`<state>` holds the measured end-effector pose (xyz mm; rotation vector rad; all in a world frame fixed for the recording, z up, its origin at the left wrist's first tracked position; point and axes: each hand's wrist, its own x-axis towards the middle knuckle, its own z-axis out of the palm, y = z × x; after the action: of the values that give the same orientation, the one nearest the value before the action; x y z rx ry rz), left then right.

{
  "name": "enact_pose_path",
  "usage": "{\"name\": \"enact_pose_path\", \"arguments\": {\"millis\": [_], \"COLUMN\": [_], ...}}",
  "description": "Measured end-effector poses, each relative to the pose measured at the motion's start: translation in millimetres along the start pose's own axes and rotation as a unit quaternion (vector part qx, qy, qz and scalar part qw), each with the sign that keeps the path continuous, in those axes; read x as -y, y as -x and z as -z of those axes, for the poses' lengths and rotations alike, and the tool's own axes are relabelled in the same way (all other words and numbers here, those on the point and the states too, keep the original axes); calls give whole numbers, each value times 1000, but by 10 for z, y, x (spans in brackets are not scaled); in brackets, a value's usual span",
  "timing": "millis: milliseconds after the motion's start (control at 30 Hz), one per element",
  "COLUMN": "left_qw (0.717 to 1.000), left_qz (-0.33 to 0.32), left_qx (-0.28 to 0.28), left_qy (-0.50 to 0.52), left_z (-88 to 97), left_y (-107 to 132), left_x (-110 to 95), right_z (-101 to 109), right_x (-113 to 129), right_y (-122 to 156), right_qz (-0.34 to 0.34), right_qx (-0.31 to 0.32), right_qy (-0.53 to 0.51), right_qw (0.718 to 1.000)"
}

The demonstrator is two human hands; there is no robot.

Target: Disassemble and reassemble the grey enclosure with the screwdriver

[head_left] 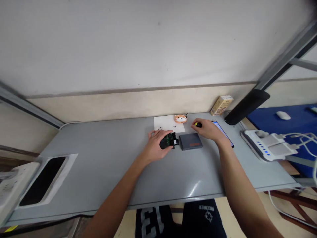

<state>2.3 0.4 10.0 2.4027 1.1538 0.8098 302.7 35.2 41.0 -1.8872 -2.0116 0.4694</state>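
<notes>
Left hand (158,145): fingers are holding board (168,136) | right hand (206,129): fingers are pinching yellow tool (198,124) | board is sitting left of tool, just beside grey box (190,141) | left hand being nearer

Gray rectangular case (190,142), marked in reddish orange, lying flat; green circuit board (169,138) with black parts, partly hidden, just left of the case; black-and-yellow tool (198,124), mostly hidden, near the case's far-right corner.

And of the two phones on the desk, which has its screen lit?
The phone by the right hand, partly hidden by that arm: its screen glows. The other phone, on a white sheet at far left, is dark.
</notes>
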Motion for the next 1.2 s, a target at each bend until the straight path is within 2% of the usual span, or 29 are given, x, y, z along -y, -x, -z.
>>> {"name": "enact_pose_path", "arguments": {"millis": [67,100,200,267,433,567,633,700,800,900,1033,1200], "left_qw": [1000,999,992,987,982,982,984,990,998,991,993,995], "left_qz": [-15,-28,-72,-80,-73,-68,-58,-44,7,67,108,101], "left_qx": [-6,10,100,139,171,176,169,131,3,-69,-43,-15], "left_qy": [-8,-11,-20,-22,-5,1,5,-3,-61,-97,-33,1], "left_z": [54,85,160,168,38,-41,-25,14,74,112,140,127], "left_y": [-4,-3,15,32,74,76,54,21,-24,-28,19,57], "left_x": [-86,-129,-239,-286,-314,-312,-288,-212,26,323,544,548], "right_z": [-4,-4,-9,-21,-58,-67,-69,-76,-101,-139,-179,-183], "right_x": [-24,-42,-109,-141,-102,-19,15,46,92,125,137,151], "right_y": [-14,-17,-16,-10,9,13,11,8,4,4,2,17], "right_qz": [-3,-2,36,68,92,76,78,85,88,86,100,102], "right_qx": [-12,-6,40,76,155,181,177,164,146,145,137,130], "right_qy": [-10,-13,-35,-56,-94,-116,-123,-124,-123,-126,-96,-75], "right_qw": [1000,1000,998,993,979,974,973,975,978,978,981,983]}}
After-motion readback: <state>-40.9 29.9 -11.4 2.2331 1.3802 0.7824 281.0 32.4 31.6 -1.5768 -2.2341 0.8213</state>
